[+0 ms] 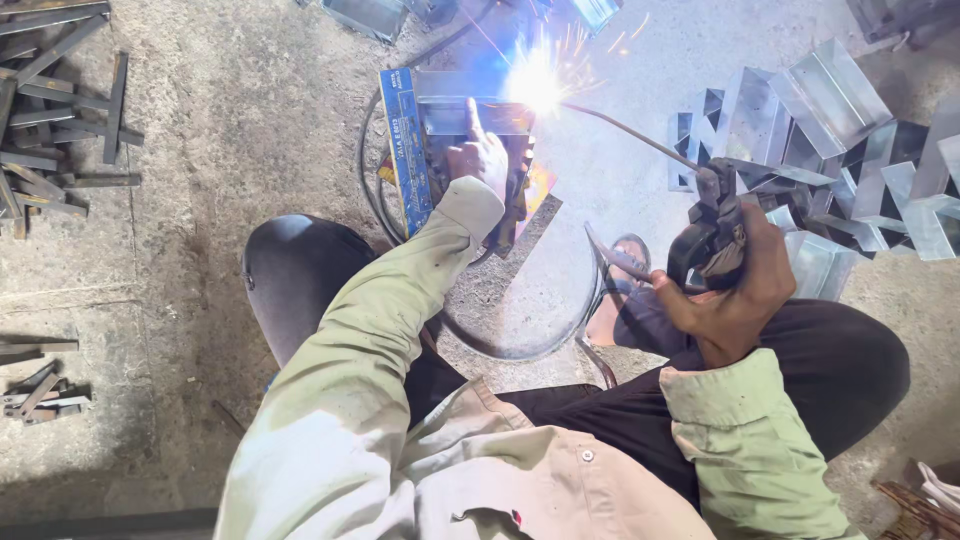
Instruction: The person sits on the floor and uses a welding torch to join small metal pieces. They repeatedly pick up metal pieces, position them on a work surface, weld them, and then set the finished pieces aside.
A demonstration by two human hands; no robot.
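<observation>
Electrode holder (712, 235) in right hand (735, 290)

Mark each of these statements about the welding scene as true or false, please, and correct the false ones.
1. The right hand holds the electrode holder. True.
2. The left hand hangs in the air, touching nothing. False: it presses on the metal workpiece.
3. Bright sparks fly where the welding rod meets the workpiece. True.
4. The pile of folded sheet-metal pieces lies on the person's left side. False: it lies on the right; dark metal bars lie on the left.
5. The person wears thick welding gloves. False: both hands are bare.
</observation>
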